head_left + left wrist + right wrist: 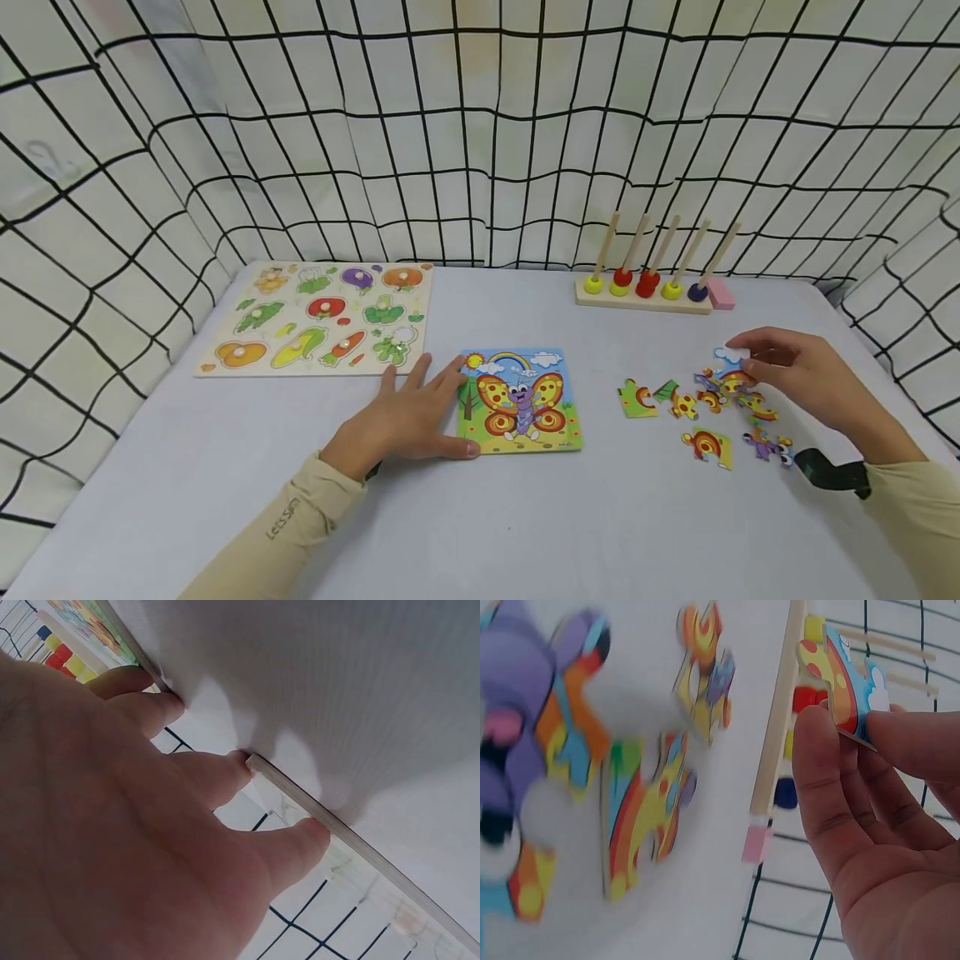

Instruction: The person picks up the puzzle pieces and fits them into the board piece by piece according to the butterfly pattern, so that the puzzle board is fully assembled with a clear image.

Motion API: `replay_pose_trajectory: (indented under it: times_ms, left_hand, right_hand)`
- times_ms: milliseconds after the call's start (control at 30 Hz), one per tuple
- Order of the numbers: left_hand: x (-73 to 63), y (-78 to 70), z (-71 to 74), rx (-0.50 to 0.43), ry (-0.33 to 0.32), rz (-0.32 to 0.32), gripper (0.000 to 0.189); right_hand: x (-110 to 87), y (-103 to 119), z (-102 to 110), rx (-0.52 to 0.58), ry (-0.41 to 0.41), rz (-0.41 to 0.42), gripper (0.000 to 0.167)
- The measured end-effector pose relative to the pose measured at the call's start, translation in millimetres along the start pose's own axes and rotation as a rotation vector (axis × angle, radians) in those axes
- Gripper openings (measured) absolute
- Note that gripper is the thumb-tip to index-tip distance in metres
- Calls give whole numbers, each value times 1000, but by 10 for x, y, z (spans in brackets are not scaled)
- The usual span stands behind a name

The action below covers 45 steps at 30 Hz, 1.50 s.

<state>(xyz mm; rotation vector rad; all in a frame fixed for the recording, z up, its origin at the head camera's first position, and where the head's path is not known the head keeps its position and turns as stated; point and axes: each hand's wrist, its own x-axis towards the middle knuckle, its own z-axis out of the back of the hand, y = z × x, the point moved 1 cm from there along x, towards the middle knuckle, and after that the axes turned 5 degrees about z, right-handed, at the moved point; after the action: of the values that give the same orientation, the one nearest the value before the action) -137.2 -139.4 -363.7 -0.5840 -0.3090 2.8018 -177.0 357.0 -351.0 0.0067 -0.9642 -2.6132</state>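
My left hand lies spread on the table at the left side of a square butterfly picture board. Its thumb touches the board's lower left corner and the index finger its upper left edge. In the left wrist view, fingertips also meet the edge of the vegetable peg board. On the right, my right hand pinches a jigsaw piece between thumb and fingers. That piece shows blue sky, white cloud and an orange-yellow wing. Below it lie several loose jigsaw pieces, one with a purple face.
At the back right stands a wooden peg stacker with red, yellow and dark blue beads. A pink block sits at its right end. White cloth with a black grid net encloses the table's back and sides.
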Motion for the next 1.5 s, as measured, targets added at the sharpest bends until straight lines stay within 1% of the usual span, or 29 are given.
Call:
replay_pose_trajectory:
  times_ms: [167,300,367,433,533,633,767,933,1133,1500]
  left_hand:
    - [-5,-9,3,-7,1,-6,113]
    - [-10,-11,5,-1,-2,-7,112]
    - [-7,-10,5,0,-3,-5,112]
    - [0,-10,0,-2,-2,-2,112]
    - [14,-12,-12,-3,1,1,112]
    - [21,-16,-21,-2,4,0,113]
    - [18,-16,-19,-1,2,0,113]
    - [1,-14,-5,0,-4,1,112]
    - [-3,-23,7,9,-2,2,112]
    - [-11,-12,6,8,-5,2,112]
  right_hand:
    - [52,167,-117,18,12,16,29]
    - [145,283,-230,1,13,38,29]
    - [195,336,-287,2,17,34,28]
    - [238,384,-348,20,29,25,27]
    - [294,435,-438,87,66,11,27]
    - [340,497,-517,119,85,16,25]
    - [408,587,-602,111,78,33,22]
    - [495,695,-708,138,74,48,24]
    - [570,789,-824,198,97,87,25]
    - [742,987,-1013,229,142,96,23]
